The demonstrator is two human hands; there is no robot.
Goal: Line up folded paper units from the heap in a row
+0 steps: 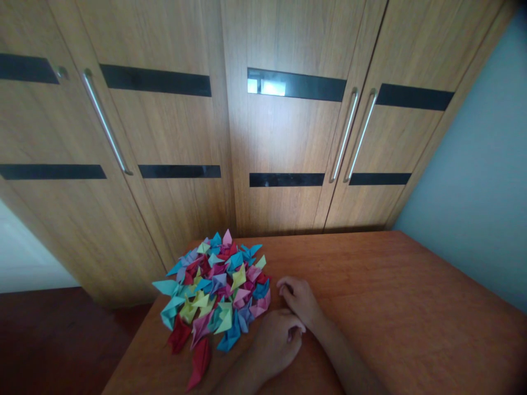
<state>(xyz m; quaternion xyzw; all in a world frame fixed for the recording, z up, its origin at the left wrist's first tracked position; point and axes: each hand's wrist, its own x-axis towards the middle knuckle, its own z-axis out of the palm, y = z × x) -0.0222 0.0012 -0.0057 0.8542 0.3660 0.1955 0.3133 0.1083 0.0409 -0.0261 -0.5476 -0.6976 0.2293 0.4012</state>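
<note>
The folded papers (219, 283) are heaped on the left part of the table (395, 307), before the cupboard (284, 131). Beside them, the left hand (276, 341) and right hand (302, 299) are rested close together, fingers loosely curled; whether anything is grasped in either cannot be told.

Forearms (349, 359) and wardrobe (284, 131) run out of frame; some folded papers (219, 283) seem partly buried under others

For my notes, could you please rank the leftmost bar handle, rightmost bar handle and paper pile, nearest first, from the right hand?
1. Paper pile, directly left.
2. Rightmost bar handle, ahead, toward the right.
3. Leftmost bar handle, far left.
</note>
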